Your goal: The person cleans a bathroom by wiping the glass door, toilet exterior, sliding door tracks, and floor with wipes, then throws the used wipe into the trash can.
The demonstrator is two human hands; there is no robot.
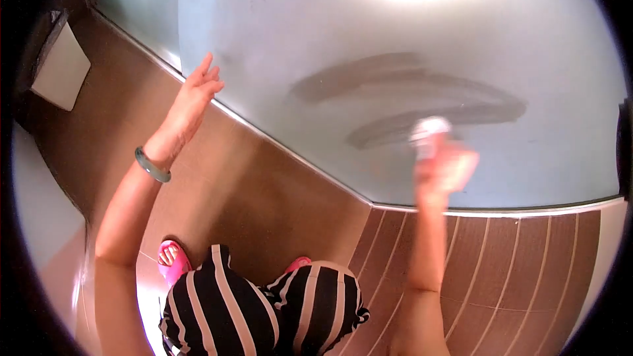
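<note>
My right hand, smeared by motion, is closed around a white wad at the frosted glass panel. Whether the wad is cloth or sponge is too blurred to tell. Dark, damp-looking curved streaks mark the glass above and around it. My left hand is held out near the panel's lower edge, empty, its fingers apart. A greenish bangle circles that wrist. Whether the left fingertips touch the glass I cannot tell.
A pale metal strip runs along the panel's foot. Below lie brown floor tiles and, at right, grooved tiles. A white box-like object stands at left. My feet wear pink slippers.
</note>
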